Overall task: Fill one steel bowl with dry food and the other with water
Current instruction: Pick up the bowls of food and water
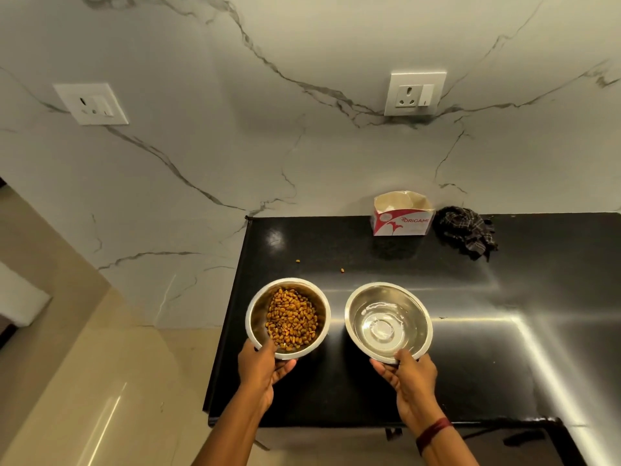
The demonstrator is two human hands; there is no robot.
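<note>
Two steel bowls are side by side over the black counter (pixel 470 348). The left steel bowl (pixel 256 317) holds a heap of brown dry food (pixel 291 318). My left hand (pixel 260 368) grips its near rim, thumb inside the edge and fingers under it. The right steel bowl (pixel 424 327) holds clear water (pixel 379 326). My right hand (pixel 408 375) grips that bowl's near rim the same way. Whether the bowls rest on the counter or are lifted, I cannot tell.
An open red-and-white cardboard box (pixel 401 215) and a crumpled dark checked cloth (pixel 465 232) stand at the back against the marble wall. Two stray kibble pieces (pixel 342 270) lie behind the bowls. The counter's left edge runs just beside the food bowl, with floor below.
</note>
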